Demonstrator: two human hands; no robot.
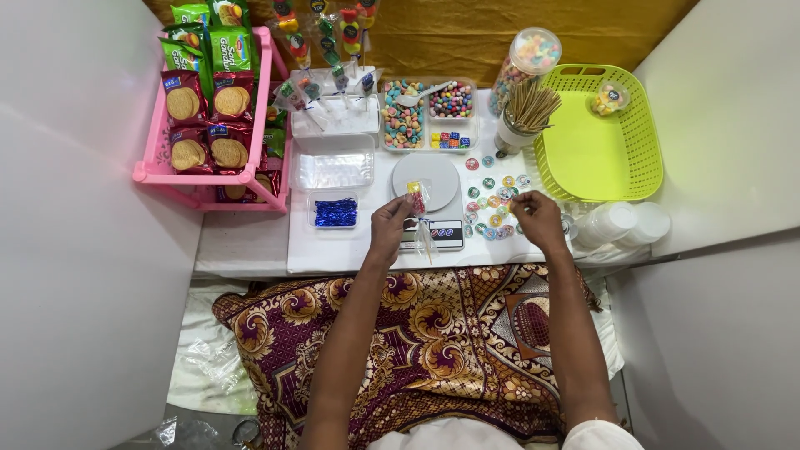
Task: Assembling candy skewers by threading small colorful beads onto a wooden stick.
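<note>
My left hand (390, 227) holds a small clear packet of coloured candies on a stick (417, 204), just in front of the white kitchen scale (427, 178). My right hand (537, 218) rests on the white table with its fingertips pinched at a scatter of small round stickers (493, 200); what the fingers hold is too small to tell. A cup of wooden sticks (527, 110) stands behind the stickers. Compartments of coloured candies (427, 112) with a white spoon lie behind the scale.
A pink rack (154, 158) with biscuit packets stands at the left. A lime-green basket (596, 146) sits at the right, with stacked white cups (621, 223) in front of it. A small tray of blue foil pieces (335, 212), clear trays and finished candy sticks (327, 83) lie at the back.
</note>
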